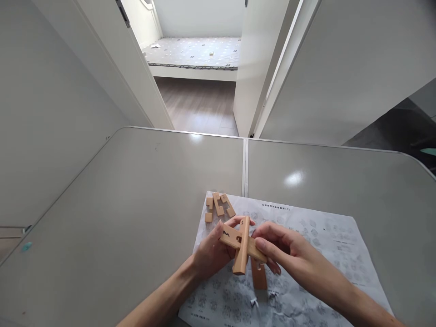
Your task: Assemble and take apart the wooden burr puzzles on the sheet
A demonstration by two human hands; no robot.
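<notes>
Between my two hands are notched wooden puzzle pieces point(242, 245), crossed into one another above a printed sheet. My left hand point(216, 247) grips the end of the crosswise piece that bears a dark mark. The other end of that piece is pinched between the thumb and fingers of my right hand point(281, 243). A bar stands out across the middle, pointing toward me. Below them a darker notched wooden piece point(260, 277) shows, partly hidden; whether it touches the held ones I cannot tell. Several loose notched pieces point(218, 204) lie beyond my left hand.
The creased instruction sheet point(327, 236), printed with small diagrams, lies on the grey table point(153, 190). A metal seam point(245, 168) runs across the tabletop. Past the far edge are an open door point(259, 59) and a bed point(194, 52) with a small block on it.
</notes>
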